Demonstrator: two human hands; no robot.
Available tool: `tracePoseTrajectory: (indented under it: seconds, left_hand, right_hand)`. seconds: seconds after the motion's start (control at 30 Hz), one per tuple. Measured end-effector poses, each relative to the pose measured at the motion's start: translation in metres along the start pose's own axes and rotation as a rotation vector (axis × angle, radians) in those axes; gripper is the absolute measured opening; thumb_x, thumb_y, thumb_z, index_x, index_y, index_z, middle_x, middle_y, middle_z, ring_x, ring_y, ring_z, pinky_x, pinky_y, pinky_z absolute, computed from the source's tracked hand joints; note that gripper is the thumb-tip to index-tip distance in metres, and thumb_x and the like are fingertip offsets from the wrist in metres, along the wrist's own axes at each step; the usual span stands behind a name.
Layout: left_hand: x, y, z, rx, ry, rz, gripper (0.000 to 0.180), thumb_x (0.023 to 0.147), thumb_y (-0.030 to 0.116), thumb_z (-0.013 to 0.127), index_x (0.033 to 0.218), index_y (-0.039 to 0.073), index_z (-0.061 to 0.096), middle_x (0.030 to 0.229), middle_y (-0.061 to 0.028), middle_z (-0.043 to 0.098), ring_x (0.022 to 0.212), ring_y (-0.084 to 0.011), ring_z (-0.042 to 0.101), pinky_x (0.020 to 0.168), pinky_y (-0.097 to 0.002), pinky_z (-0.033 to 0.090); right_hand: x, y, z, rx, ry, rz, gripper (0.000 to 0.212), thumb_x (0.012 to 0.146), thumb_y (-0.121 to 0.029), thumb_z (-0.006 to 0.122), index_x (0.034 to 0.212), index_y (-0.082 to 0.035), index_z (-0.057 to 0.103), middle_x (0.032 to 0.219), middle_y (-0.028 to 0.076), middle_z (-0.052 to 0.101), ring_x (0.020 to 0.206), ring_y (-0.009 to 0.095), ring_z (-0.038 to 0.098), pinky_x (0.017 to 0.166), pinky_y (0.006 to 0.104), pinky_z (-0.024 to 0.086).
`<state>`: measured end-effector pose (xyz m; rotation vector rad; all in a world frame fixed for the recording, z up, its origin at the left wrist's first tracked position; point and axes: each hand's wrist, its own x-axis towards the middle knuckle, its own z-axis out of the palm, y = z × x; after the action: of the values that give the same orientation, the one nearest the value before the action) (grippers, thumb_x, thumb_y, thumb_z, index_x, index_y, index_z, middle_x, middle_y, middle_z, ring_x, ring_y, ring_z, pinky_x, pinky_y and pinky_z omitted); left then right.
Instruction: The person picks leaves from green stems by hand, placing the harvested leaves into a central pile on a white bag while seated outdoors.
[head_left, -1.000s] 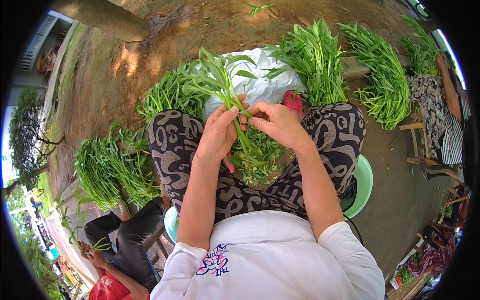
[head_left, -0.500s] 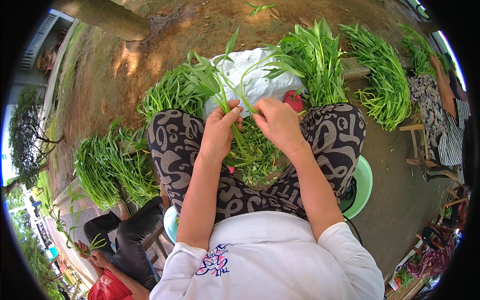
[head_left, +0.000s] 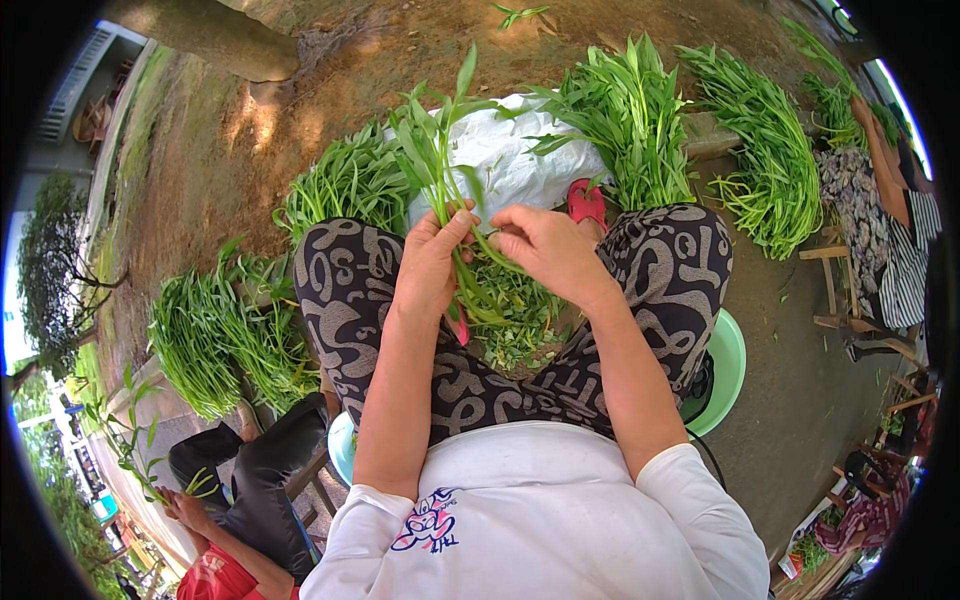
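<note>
My left hand [head_left: 432,262] is closed around a small bunch of water spinach [head_left: 435,145]. Its long leaves point away from me, while the stems hang down below my fist between my knees. Just to the right, my right hand [head_left: 548,250] is pinched, its fingertips close to the bunch. A pale green stem [head_left: 508,262] runs from the bunch to under those fingers. Below both hands lies a heap of torn leaves and stem bits [head_left: 515,315]. A white plastic sack [head_left: 530,165] is spread beyond them, a red slipper [head_left: 588,203] at its right edge.
Bundles of water spinach lie at left [head_left: 195,340], beyond my left knee [head_left: 350,175], and at right [head_left: 635,130] and far right [head_left: 765,150]. A green basin [head_left: 728,375] stands by my right thigh. People sit to both sides; one at lower left [head_left: 235,570] holds greens.
The stem that arched up between my hands is now lower, bent down towards the bunch. My right hand has turned and shifted slightly. My left hand still grips the bunch.
</note>
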<state>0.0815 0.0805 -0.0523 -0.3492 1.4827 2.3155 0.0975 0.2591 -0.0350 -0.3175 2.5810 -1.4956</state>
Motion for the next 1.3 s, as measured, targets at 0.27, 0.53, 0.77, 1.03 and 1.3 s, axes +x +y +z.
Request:
tracePoseTrajectory:
  seconds: [0.27,0.53,0.77,1.03,1.3]
  left_hand:
    - [-0.001,0.007,-0.001,-0.007,-0.027,0.043,0.021,0.092,0.016,0.059,0.109,0.003,0.059,0.088,-0.0022,0.061,0.078,-0.0113,0.056,0.063,-0.0249,0.042]
    - [-0.004,0.013,0.001,-0.054,-0.074,0.054,0.017,0.094,0.015,0.054,0.107,0.005,0.057,0.091,-0.0033,0.061,0.081,-0.0149,0.058,0.068,-0.0261,0.043]
    - [-0.006,0.025,-0.004,-0.076,-0.156,0.134,0.017,0.096,0.015,0.050,0.109,0.004,0.056,0.088,-0.0031,0.058,0.081,-0.0156,0.055,0.067,-0.0261,0.041]
    - [-0.010,0.029,0.000,-0.199,-0.209,0.106,0.019,0.097,0.015,0.049,0.110,0.003,0.055,0.087,-0.0022,0.056,0.080,-0.0142,0.053,0.066,-0.0246,0.038]
    - [-0.008,0.026,-0.004,-0.272,-0.272,0.055,0.027,0.095,0.019,0.053,0.116,0.004,0.050,0.088,-0.0023,0.052,0.080,-0.0155,0.049,0.069,-0.0276,0.042]
  right_hand:
    - [-0.001,0.005,-0.018,0.070,0.110,0.015,0.021,0.088,-0.013,0.062,0.103,0.002,0.061,0.087,0.009,0.067,0.078,0.014,0.062,0.072,0.0281,0.048]
    - [-0.001,0.004,-0.020,0.065,0.114,0.011,0.021,0.087,-0.012,0.061,0.103,0.002,0.061,0.087,0.010,0.067,0.078,0.015,0.062,0.073,0.0284,0.048]
    - [-0.002,0.003,-0.022,0.069,0.117,-0.006,0.020,0.087,-0.012,0.060,0.102,0.002,0.061,0.087,0.009,0.066,0.078,0.015,0.061,0.073,0.0283,0.048]
    - [0.000,0.006,-0.015,0.091,0.087,-0.017,0.021,0.083,-0.014,0.061,0.099,0.000,0.062,0.092,0.017,0.065,0.084,0.031,0.064,0.075,0.0375,0.049]
    - [0.001,0.014,0.014,-0.152,0.027,-0.140,0.033,0.080,-0.011,0.064,0.111,-0.005,0.058,0.108,0.015,0.058,0.103,0.033,0.057,0.088,0.0391,0.046]
